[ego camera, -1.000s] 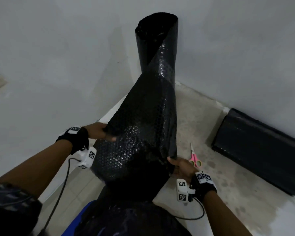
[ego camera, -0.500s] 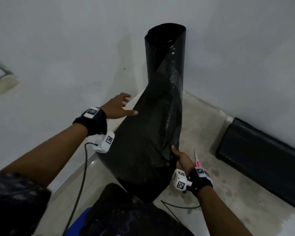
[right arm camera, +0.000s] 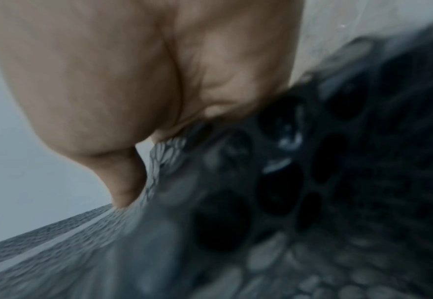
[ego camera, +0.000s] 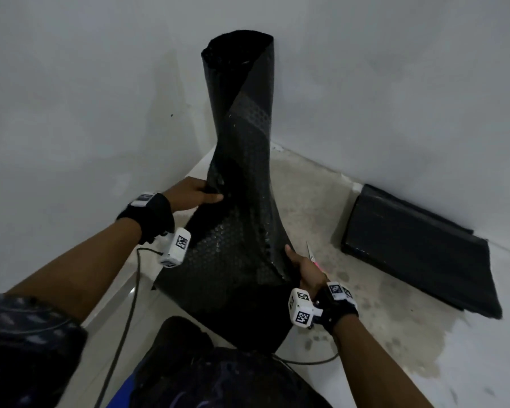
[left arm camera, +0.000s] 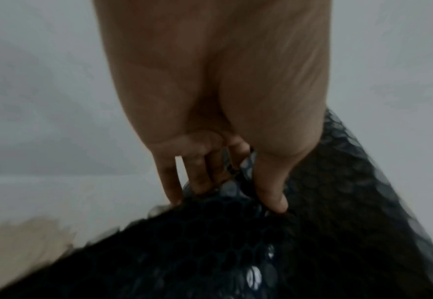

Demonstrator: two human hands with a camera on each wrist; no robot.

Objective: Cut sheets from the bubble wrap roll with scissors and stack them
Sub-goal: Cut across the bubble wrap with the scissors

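A tall roll of black bubble wrap [ego camera: 242,92] stands upright in the room's corner, its loose sheet [ego camera: 236,254] flaring down toward me. My left hand [ego camera: 195,192] grips the sheet's left edge, thumb on the front; in the left wrist view the fingers [left arm camera: 199,178] and thumb pinch the wrap [left arm camera: 286,252]. My right hand [ego camera: 301,265] grips the sheet's right edge lower down, with the wrap [right arm camera: 312,182] pressed into the palm. Pink-handled scissors [ego camera: 312,254] lie on the floor just behind the right hand, partly hidden.
A stack of black bubble wrap sheets [ego camera: 415,254] lies on the floor against the right wall. Grey walls close in on the left and behind. Cables [ego camera: 124,334] trail from both wrists across the floor. My dark-clothed knees [ego camera: 218,375] are at the bottom.
My left hand let go of the sheet's edge, lifted open toward the roll, and now grips the left edge higher up. The right hand kept its hold.
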